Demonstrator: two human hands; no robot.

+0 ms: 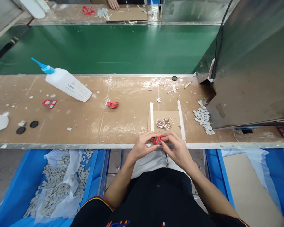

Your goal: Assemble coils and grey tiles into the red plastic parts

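Observation:
Between my two hands, at the table's front edge, is a small red and grey plastic part (157,140). My left hand (143,145) pinches its left end with thumb and fingers. On its right end the fingers of my right hand (176,147) are closed, with the thumb tip against its near side. Just beyond them on a cardboard piece (164,114) lie a small clear cup (160,123) and a heap of metal rings (167,125). Another red and grey part (113,104) lies farther left on the table.
A white glue bottle (68,84) with a blue nozzle leans at the left. Small grey pieces (203,117) lie by a metal housing (253,69) at right. Behind the table runs a green belt (123,47). Blue bins (97,176) flank me. Across the belt, another person's hand (114,4) shows.

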